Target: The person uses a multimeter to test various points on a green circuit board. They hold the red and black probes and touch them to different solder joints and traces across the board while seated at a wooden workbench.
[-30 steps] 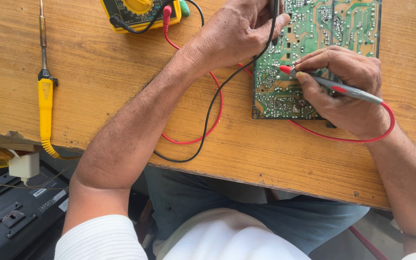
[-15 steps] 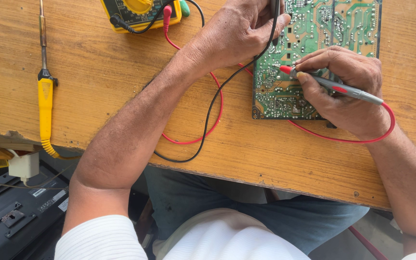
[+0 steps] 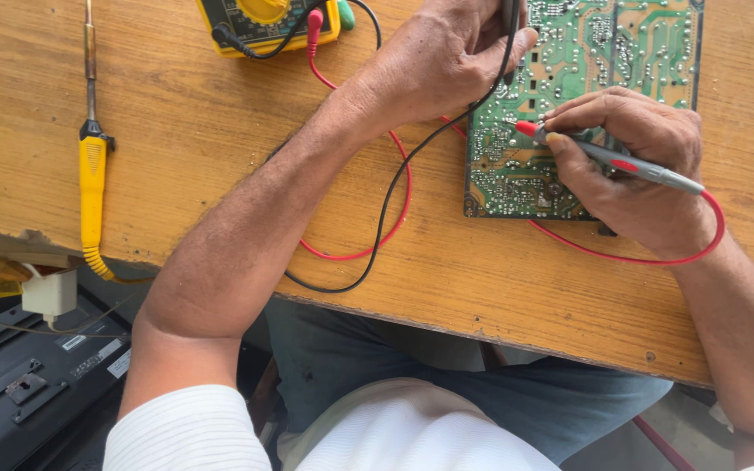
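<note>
A green circuit board (image 3: 647, 48) lies solder side up on the wooden table (image 3: 194, 148). My right hand (image 3: 634, 179) grips the red test probe (image 3: 608, 159) like a pen, its tip touching the board's left part. My left hand (image 3: 447, 57) rests at the board's upper left edge and holds the black probe (image 3: 511, 17), whose tip is hidden by the fingers. Red and black leads (image 3: 386, 201) loop across the table to a yellow multimeter (image 3: 268, 22) at the top edge.
A yellow-handled soldering iron (image 3: 92, 174) lies on the table's left side, its cord dropping over the chipped front edge. Below the table at left sit a black device (image 3: 28, 384) and a white plug adapter (image 3: 50, 292). My lap fills the bottom centre.
</note>
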